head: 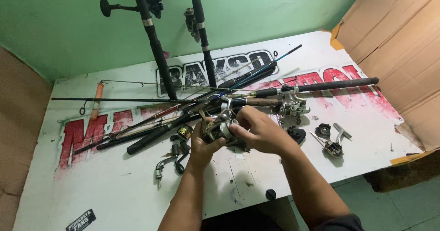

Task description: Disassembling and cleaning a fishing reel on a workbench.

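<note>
Both my hands meet over the middle of a white printed tabletop (114,185). My left hand (205,144) grips a metal spinning reel (218,128) from below. My right hand (260,131) closes over the reel's right side, its fingers pinching the spool. Just behind the reel lie several fishing rods (192,109) in a crossed pile. A second reel (291,108) is mounted on a cork-handled rod right of my hands.
Two rods with reels (153,38) lean upright against the green wall. Loose reel parts lie around: a crank handle (160,166), a small gold part (184,131), black pieces (323,130), a metal handle (333,146), a black knob (271,194). Cardboard (398,43) stands at the right.
</note>
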